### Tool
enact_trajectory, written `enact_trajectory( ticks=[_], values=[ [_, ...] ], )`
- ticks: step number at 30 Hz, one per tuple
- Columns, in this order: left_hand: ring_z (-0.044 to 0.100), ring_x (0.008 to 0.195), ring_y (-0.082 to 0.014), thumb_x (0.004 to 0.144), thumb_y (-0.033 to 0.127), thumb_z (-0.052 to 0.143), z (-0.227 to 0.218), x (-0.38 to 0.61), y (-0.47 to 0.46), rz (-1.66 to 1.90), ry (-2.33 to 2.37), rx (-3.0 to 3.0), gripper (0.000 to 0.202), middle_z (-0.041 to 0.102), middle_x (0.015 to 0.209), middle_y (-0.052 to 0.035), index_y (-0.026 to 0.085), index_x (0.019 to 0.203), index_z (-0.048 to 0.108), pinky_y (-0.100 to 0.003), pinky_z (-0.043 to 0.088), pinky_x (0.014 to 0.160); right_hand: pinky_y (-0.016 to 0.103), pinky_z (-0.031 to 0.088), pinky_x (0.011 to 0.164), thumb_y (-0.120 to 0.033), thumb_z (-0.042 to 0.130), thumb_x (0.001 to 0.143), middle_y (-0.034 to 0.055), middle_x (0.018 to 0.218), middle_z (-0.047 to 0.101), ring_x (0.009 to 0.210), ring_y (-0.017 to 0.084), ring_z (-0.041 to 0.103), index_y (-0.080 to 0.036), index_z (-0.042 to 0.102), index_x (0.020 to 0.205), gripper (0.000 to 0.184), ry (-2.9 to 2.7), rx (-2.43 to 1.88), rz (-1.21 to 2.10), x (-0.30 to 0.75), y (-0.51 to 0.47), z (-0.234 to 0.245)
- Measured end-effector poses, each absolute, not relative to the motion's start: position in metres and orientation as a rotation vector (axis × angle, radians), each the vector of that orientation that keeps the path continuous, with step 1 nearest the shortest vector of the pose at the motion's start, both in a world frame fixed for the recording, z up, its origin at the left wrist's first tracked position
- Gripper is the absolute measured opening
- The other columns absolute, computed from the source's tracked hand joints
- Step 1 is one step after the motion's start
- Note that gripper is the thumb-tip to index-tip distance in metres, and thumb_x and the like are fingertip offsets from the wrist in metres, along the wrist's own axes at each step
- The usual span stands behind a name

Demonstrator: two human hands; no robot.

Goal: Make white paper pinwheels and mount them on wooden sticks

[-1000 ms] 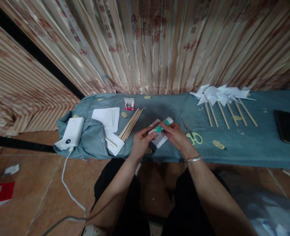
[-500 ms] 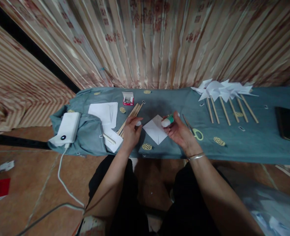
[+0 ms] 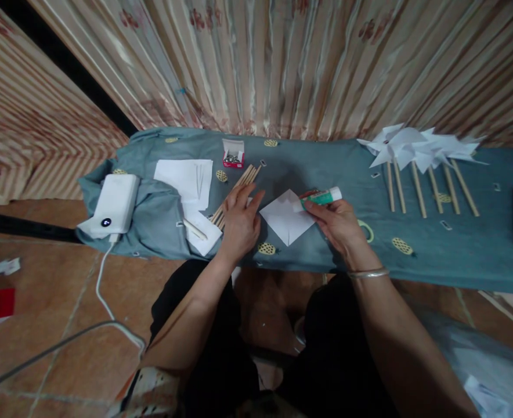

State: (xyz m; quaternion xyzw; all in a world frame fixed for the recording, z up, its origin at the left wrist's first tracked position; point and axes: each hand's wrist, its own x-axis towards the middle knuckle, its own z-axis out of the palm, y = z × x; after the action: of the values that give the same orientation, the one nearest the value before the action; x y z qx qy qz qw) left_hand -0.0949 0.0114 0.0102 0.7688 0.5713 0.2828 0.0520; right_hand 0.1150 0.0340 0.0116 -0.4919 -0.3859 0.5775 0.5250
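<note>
My right hand [image 3: 337,223] is closed around a green and white glue stick [image 3: 322,198], tilted over a square of white paper [image 3: 286,223]. The stick's left end is at the paper's upper right part; whether it touches is hard to tell. The paper lies cornerwise on the cloth, with a line running in from its near corner. My left hand [image 3: 240,223] is left of the paper, beside a bundle of wooden sticks [image 3: 243,177]. A small white cap [image 3: 250,201] shows partly between its thumb and fingers.
Several white paper pinwheels [image 3: 413,148] on sticks lie at the right. Scissors with a green handle [image 3: 367,231] are partly hidden by my right hand. Leftward are a red box of pins [image 3: 233,158], paper sheets [image 3: 182,180] and a white power bank [image 3: 116,203] with a cable.
The glue stick has turned from pointing down-left to lying nearly level over the paper. My left hand's fingers have spread more, still near the cap. The view has shifted slightly.
</note>
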Motion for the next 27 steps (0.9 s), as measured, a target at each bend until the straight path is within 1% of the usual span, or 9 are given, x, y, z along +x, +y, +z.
enact_trajectory(
  ticks=[2, 4, 7, 9, 12, 17, 22, 27],
  values=[
    [0.042, 0.134, -0.0290, 0.081, 0.004, 0.050, 0.008, -0.088, 0.005, 0.888, 1.595, 2.391, 0.046, 0.057, 0.138, -0.0122, 0.016, 0.123, 0.065, -0.049, 0.033, 0.111, 0.031, 0.054, 0.068, -0.046, 0.090, 0.052, -0.0008, 0.073, 0.071, 0.068, 0.016, 0.064, -0.022, 0.072, 0.076, 0.038, -0.974, -1.228, 1.298, 0.117, 0.035, 0.009],
    [0.042, 0.135, -0.0288, 0.087, 0.013, 0.052, 0.005, -0.079, -0.003, 0.804, 1.443, 2.426, 0.037, 0.058, 0.138, -0.0099, 0.021, 0.121, 0.066, -0.050, 0.033, 0.111, 0.030, 0.051, 0.061, -0.048, 0.088, 0.053, -0.0007, 0.069, 0.070, 0.062, 0.015, 0.061, -0.021, 0.071, 0.074, 0.038, -1.052, -1.297, 1.213, 0.118, 0.036, 0.006],
    [0.032, 0.143, -0.0327, 0.093, 0.027, 0.052, 0.000, -0.066, -0.014, 0.663, 1.345, 2.451, 0.036, 0.048, 0.148, -0.0132, 0.024, 0.127, 0.062, -0.056, 0.032, 0.110, 0.029, 0.047, 0.055, -0.052, 0.084, 0.058, -0.0009, 0.065, 0.067, 0.057, 0.015, 0.057, -0.020, 0.066, 0.072, 0.039, -1.221, -1.418, 1.050, 0.118, 0.034, 0.007],
    [0.027, 0.146, -0.0345, 0.094, 0.032, 0.051, -0.002, -0.061, -0.018, 0.607, 1.341, 2.463, 0.038, 0.043, 0.151, -0.0159, 0.023, 0.130, 0.061, -0.058, 0.031, 0.110, 0.028, 0.044, 0.054, -0.054, 0.079, 0.064, -0.0009, 0.063, 0.065, 0.055, 0.015, 0.057, -0.020, 0.064, 0.072, 0.038, -1.344, -1.499, 0.912, 0.118, 0.032, 0.010],
    [0.028, 0.146, -0.0346, 0.095, 0.032, 0.051, -0.002, -0.059, -0.018, 0.559, 1.353, 2.468, 0.038, 0.043, 0.151, -0.0168, 0.022, 0.129, 0.062, -0.058, 0.030, 0.111, 0.029, 0.043, 0.054, -0.056, 0.072, 0.072, 0.0004, 0.062, 0.065, 0.056, 0.017, 0.059, -0.020, 0.062, 0.074, 0.038, -1.517, -1.600, 0.711, 0.115, 0.028, 0.015],
    [0.030, 0.145, -0.0349, 0.095, 0.033, 0.050, -0.001, -0.060, -0.016, 0.550, 1.367, 2.476, 0.038, 0.045, 0.150, -0.0167, 0.023, 0.129, 0.062, -0.059, 0.031, 0.111, 0.033, 0.045, 0.057, -0.058, 0.066, 0.077, 0.0035, 0.065, 0.067, 0.060, 0.022, 0.063, -0.021, 0.061, 0.078, 0.038, -1.722, -1.661, 0.507, 0.111, 0.027, 0.016],
    [0.031, 0.145, -0.0357, 0.095, 0.034, 0.050, -0.002, -0.059, -0.017, 0.543, 1.367, 2.478, 0.039, 0.045, 0.150, -0.0172, 0.023, 0.131, 0.061, -0.059, 0.032, 0.111, 0.036, 0.047, 0.061, -0.065, 0.060, 0.080, 0.0058, 0.068, 0.068, 0.064, 0.025, 0.066, -0.020, 0.061, 0.082, 0.044, -1.817, -1.681, 0.421, 0.109, 0.027, 0.012],
    [0.031, 0.145, -0.0354, 0.095, 0.033, 0.051, -0.001, -0.060, -0.017, 0.545, 1.369, 2.475, 0.039, 0.044, 0.151, -0.0168, 0.024, 0.131, 0.061, -0.059, 0.032, 0.110, 0.037, 0.049, 0.064, -0.064, 0.059, 0.082, 0.0084, 0.074, 0.071, 0.070, 0.027, 0.068, -0.019, 0.064, 0.089, 0.046, -1.848, -1.692, 0.416, 0.108, 0.024, 0.014]
  ],
)
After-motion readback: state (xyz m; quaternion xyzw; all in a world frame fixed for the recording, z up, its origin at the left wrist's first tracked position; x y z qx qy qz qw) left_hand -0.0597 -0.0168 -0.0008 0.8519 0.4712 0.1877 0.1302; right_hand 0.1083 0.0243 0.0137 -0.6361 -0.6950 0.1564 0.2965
